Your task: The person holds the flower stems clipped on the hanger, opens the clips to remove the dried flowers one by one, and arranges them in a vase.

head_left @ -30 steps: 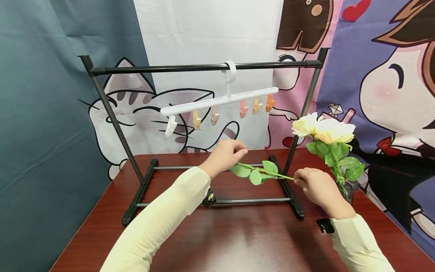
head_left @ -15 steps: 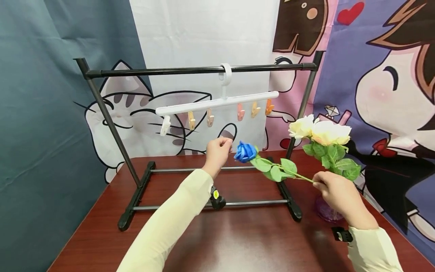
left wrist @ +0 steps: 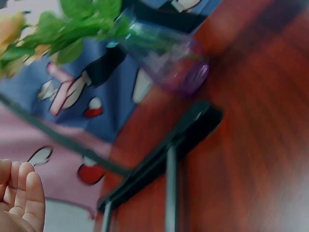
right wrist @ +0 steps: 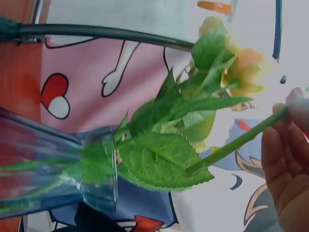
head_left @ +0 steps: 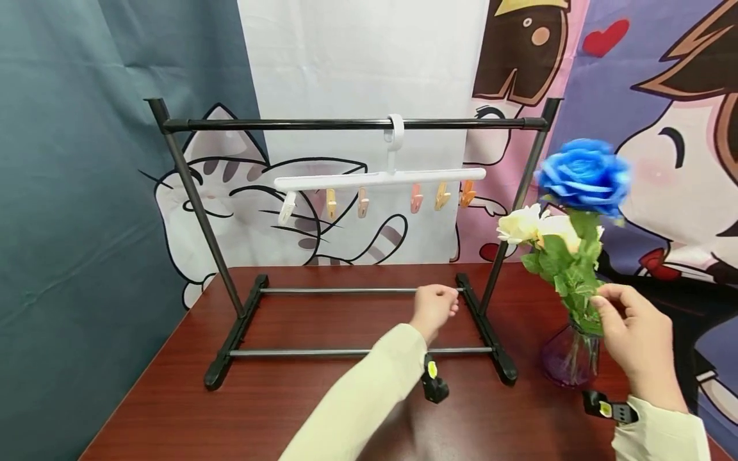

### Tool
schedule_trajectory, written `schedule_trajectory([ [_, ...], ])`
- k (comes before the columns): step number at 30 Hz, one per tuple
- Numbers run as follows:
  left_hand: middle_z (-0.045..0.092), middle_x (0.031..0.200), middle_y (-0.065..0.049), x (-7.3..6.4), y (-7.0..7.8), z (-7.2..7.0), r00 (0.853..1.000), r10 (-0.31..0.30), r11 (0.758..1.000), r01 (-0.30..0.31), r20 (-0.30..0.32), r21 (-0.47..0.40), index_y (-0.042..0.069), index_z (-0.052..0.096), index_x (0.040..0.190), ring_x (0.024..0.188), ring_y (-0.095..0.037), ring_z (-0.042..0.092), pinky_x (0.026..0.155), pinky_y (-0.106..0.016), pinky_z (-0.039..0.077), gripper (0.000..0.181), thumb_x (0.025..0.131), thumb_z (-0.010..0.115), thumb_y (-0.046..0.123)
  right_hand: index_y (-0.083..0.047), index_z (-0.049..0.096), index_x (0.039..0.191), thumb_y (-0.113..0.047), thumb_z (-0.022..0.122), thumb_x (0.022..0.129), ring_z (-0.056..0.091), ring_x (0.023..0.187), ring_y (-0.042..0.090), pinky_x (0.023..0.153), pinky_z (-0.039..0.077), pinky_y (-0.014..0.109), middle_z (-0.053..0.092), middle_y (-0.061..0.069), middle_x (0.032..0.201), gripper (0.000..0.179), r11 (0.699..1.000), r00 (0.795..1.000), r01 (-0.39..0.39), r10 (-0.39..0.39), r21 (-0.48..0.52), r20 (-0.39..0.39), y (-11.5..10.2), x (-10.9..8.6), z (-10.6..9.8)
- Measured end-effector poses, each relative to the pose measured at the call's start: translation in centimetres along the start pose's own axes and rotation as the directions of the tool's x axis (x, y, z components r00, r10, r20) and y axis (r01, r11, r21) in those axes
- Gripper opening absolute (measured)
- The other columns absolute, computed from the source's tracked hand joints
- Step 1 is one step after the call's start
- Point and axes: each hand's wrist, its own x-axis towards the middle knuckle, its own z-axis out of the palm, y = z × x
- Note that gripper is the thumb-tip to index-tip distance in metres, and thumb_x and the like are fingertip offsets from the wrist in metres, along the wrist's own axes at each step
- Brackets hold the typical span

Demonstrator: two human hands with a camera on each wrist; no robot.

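Note:
My right hand (head_left: 637, 339) pinches the green stem (right wrist: 236, 143) of a blue rose (head_left: 585, 176), held upright at the right. Its cut end points toward a clear vase with a purple base (head_left: 567, 365), just outside the mouth, over a leaf in the right wrist view. Pale yellow-white flowers (head_left: 521, 224) with green leaves stand in the vase, partly hidden by the rose. My left hand (head_left: 435, 310) hovers above the rack's base with loosely bent fingers and holds nothing; a few of its fingers (left wrist: 34, 193) show in the left wrist view.
A black rack (head_left: 311, 125) stands on the brown table (head_left: 190, 422). From its bar hangs a white hanger (head_left: 375, 179) with several coloured clips (head_left: 416, 198). Behind it hangs a cartoon-printed cloth (head_left: 357, 64). The rack's right foot (head_left: 487, 330) lies left of the vase.
The right hand has carried the blue rose right and turned it from lying sideways to upright beside the vase. My left hand, near the flower earlier, has moved right and down. The hanger has swung level.

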Motion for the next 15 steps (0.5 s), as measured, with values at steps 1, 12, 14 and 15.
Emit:
schedule_trajectory([
  [1, 0.061, 0.060, -0.005, -0.4, -0.2, 0.8, 1.000, -0.013, 1.000, 0.013, 0.004, 0.002, -0.001, 0.070, 0.078, 0.050, -0.009, 0.056, 0.056, -0.028, 0.054, 0.011, 0.084, 0.061, 0.001, 0.000, 0.063, 0.088, -0.001, 0.064, 0.081, 0.032, 0.063, -0.019, 0.057, 0.029, 0.017, 0.034, -0.047, 0.076, 0.008, 1.000, 0.999, -0.026, 0.026, -0.006, -0.022, 0.1, -0.1, -0.1],
  [12, 0.062, 0.055, -0.006, -3.1, -0.9, 7.0, 0.995, -0.095, 0.995, 0.094, 0.023, 0.045, 0.005, 0.069, 0.064, 0.044, -0.009, 0.052, 0.047, -0.023, 0.050, 0.015, 0.079, 0.068, 0.002, 0.003, 0.062, 0.092, -0.006, 0.062, 0.085, 0.033, 0.063, -0.018, 0.059, 0.026, 0.011, 0.035, -0.042, 0.071, 0.011, 0.987, 0.979, -0.163, 0.160, -0.007, -0.128, 1.2, -0.3, -0.5],
  [14, 0.061, 0.054, -0.005, -3.5, -0.9, 7.6, 0.995, -0.098, 0.994, 0.096, 0.024, 0.045, 0.005, 0.069, 0.064, 0.044, -0.009, 0.052, 0.048, -0.024, 0.051, 0.015, 0.079, 0.069, 0.002, 0.002, 0.062, 0.093, -0.007, 0.061, 0.086, 0.033, 0.062, -0.019, 0.059, 0.027, 0.010, 0.035, -0.042, 0.070, 0.012, 0.981, 0.973, -0.194, 0.191, -0.005, -0.129, 1.4, -0.3, -0.4],
  [15, 0.060, 0.053, -0.003, -3.6, -0.9, 7.9, 0.995, -0.102, 0.994, 0.100, 0.025, 0.045, 0.005, 0.069, 0.064, 0.044, -0.009, 0.052, 0.048, -0.024, 0.050, 0.015, 0.079, 0.069, 0.002, 0.002, 0.062, 0.094, -0.008, 0.061, 0.087, 0.034, 0.062, -0.019, 0.059, 0.027, 0.010, 0.035, -0.042, 0.069, 0.012, 0.978, 0.970, -0.211, 0.208, -0.005, -0.127, 1.4, -0.3, -0.4],
])
